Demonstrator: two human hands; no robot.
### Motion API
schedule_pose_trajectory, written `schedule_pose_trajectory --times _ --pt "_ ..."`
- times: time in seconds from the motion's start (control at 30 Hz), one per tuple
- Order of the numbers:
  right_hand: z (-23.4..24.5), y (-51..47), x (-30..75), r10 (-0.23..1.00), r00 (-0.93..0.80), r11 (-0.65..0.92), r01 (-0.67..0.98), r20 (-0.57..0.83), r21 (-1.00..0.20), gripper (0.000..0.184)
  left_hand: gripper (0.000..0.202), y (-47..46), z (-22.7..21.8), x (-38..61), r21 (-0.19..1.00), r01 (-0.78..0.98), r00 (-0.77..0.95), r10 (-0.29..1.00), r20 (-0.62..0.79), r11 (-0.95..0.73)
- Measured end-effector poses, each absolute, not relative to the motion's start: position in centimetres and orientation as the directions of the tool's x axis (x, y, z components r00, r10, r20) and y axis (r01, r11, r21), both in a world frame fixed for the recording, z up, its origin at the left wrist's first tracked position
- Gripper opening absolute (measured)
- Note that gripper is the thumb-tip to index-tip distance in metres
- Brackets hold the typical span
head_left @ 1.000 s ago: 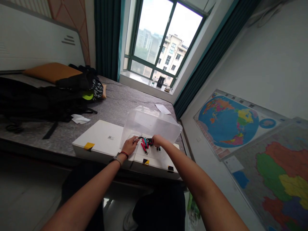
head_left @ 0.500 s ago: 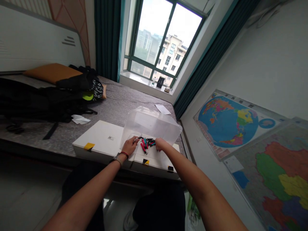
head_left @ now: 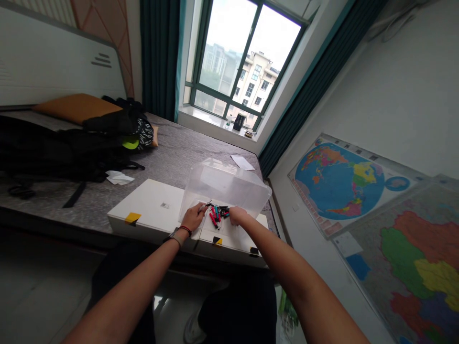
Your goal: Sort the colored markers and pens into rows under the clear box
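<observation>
A clear plastic bin [head_left: 225, 181] lies tipped on its side across white boxes, its opening towards me. Inside its mouth is a pile of small red, teal and black pen-like pieces [head_left: 215, 215], too small to name surely. At the left of this pile, my left hand [head_left: 192, 218] is closed, with a thin pale piece showing at its fingertips. My right hand [head_left: 237, 216] curls down at the pile's right side, closed; its fingertips and anything in them are hidden.
White boxes [head_left: 150, 203] with yellow and black tape sit along the edge of a grey mattress [head_left: 172, 143]. Crumpled tissue [head_left: 119, 177], a black bag [head_left: 53, 148] and an orange cushion [head_left: 79, 109] lie left. A white sheet [head_left: 243, 162] lies behind the bin.
My right hand has shifted slightly left, towards the pile. The left hand and the bin have stayed in place.
</observation>
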State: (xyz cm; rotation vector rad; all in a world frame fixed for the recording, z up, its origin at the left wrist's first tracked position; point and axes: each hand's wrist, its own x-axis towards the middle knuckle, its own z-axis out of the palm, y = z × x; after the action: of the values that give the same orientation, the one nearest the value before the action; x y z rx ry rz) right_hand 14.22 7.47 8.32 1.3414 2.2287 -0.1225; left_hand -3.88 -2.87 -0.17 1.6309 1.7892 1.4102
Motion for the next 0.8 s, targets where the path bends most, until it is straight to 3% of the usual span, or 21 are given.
schedule_pose_trajectory --times 0.8 --pt "7.9 7.6 15.3 0.779 -0.415 0.550 0.812 -0.470 0.195 0.045 0.037 -2.8 -0.2 -3.9 0.804 0.579 -0.273 0.898 0.345 -0.133"
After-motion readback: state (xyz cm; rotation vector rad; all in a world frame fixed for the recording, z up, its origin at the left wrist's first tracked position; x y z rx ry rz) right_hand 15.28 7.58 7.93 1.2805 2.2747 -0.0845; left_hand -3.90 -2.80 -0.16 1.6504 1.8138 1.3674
